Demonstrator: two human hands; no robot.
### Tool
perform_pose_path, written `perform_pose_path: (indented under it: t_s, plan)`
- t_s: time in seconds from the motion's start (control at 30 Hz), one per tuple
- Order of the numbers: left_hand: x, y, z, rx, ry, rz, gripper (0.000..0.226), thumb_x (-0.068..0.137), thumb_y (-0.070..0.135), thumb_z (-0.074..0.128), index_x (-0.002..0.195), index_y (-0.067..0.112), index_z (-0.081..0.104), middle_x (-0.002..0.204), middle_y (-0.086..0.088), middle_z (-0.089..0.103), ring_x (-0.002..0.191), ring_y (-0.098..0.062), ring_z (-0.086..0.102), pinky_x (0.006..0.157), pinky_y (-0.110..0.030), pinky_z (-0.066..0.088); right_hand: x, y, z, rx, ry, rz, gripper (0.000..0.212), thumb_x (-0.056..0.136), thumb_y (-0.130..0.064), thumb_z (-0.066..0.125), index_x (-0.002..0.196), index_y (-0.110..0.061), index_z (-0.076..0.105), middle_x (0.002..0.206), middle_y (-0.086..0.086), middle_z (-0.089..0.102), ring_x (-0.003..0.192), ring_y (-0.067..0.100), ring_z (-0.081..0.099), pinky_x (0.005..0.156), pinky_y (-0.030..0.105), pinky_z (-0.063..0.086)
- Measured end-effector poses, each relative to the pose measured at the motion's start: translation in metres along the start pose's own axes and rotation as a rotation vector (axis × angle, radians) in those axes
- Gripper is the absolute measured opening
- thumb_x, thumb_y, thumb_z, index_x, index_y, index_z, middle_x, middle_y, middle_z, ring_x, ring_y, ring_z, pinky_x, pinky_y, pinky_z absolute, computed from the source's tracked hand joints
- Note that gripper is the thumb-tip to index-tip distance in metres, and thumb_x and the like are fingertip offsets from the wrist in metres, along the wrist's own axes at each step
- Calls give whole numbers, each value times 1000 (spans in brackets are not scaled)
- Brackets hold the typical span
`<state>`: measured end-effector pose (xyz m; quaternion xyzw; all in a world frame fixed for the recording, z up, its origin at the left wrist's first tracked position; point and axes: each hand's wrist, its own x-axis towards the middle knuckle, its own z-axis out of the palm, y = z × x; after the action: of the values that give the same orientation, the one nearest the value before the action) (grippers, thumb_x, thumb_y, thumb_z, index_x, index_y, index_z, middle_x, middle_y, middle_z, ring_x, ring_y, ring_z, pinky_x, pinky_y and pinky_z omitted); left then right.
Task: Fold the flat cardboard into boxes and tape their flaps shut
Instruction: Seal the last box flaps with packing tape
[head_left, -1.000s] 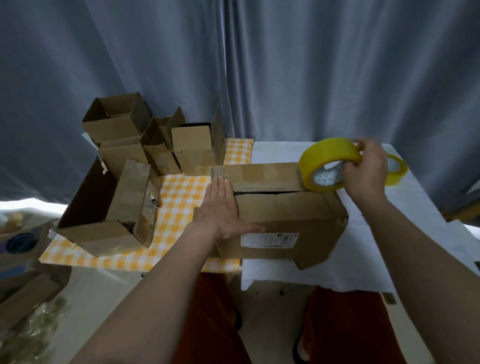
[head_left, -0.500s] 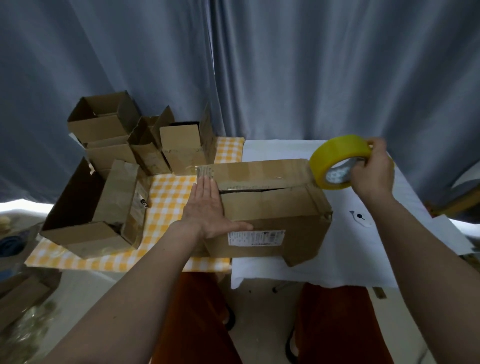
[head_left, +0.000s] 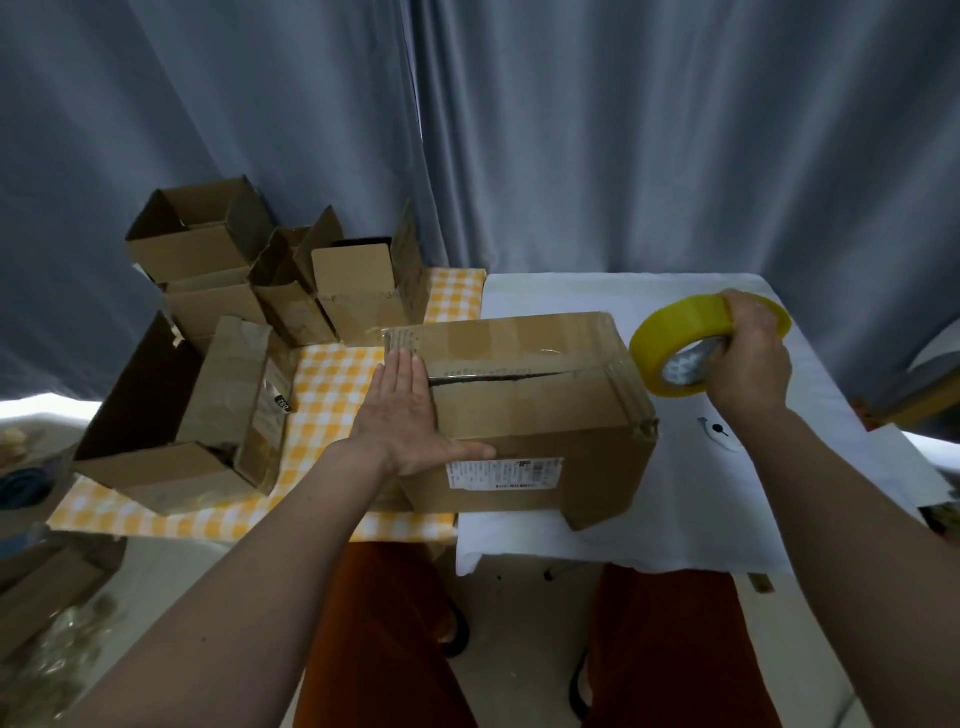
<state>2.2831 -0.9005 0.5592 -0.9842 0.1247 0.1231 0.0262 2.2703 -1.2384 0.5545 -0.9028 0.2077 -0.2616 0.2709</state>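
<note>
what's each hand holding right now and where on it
The right hand grips the yellow tape roll at its right rim, fingers curled over the outer band. The left hand holds nothing; it presses flat on the left end of the cardboard box.

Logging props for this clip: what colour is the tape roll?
Yellow; the tape roll, held in the right hand, shows best in the head view.

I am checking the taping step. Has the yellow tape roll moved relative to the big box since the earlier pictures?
Yes. The tape roll has moved rightward, off the right end of the big box, gripped by the right hand.
</note>
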Motion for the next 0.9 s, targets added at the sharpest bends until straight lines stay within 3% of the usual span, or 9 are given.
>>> perform_pose_path:
  t_s: [0.3,0.47,0.57,0.7,0.77,0.9]
  plan:
    - [3,2,-1,27,-19,15,156,35,103,16,147,0,-18,156,-18,-22,145,-29,-22,120,-40,-9,-8,20,21,116,-20,142,49,91,-6,43,139,-15,40,133,22,47,117,43,47,96,45,38]
    - [4,14,-13,111,-70,5,142,50,101,25,148,9,-20,154,-24,-24,142,-36,-24,119,-45,-9,-19,38,22,179,-76,140,44,90,-2,45,133,-3,41,125,27,51,113,42,49,89,41,40]
    - [10,67,-13,105,-68,44,140,48,103,26,149,16,-18,151,-28,-24,139,-47,-24,117,-55,-9,-27,47,18,175,-65,186,37,89,-2,48,126,0,43,122,27,51,110,42,50,85,41,40]
    - [14,166,-4,-69,2,148,142,54,98,38,151,4,-6,154,-32,-14,141,-50,-16,114,-56,-9,-42,53,5,172,-42,218,37,86,2,48,123,0,42,118,27,52,106,41,52,80,40,41]
    - [19,197,-2,-47,58,203,134,62,92,43,151,2,-2,154,-33,-11,142,-49,-12,115,-55,-8,-53,65,-4,173,-28,254,37,86,2,50,122,1,41,117,26,51,105,41,52,77,39,41]
    - [22,220,3,133,105,448,108,81,64,52,151,1,-1,157,-27,-5,145,-43,-7,116,-52,-4,-75,93,-25,269,-137,373,32,80,4,60,103,-4,39,87,8,46,91,40,54,60,32,40]
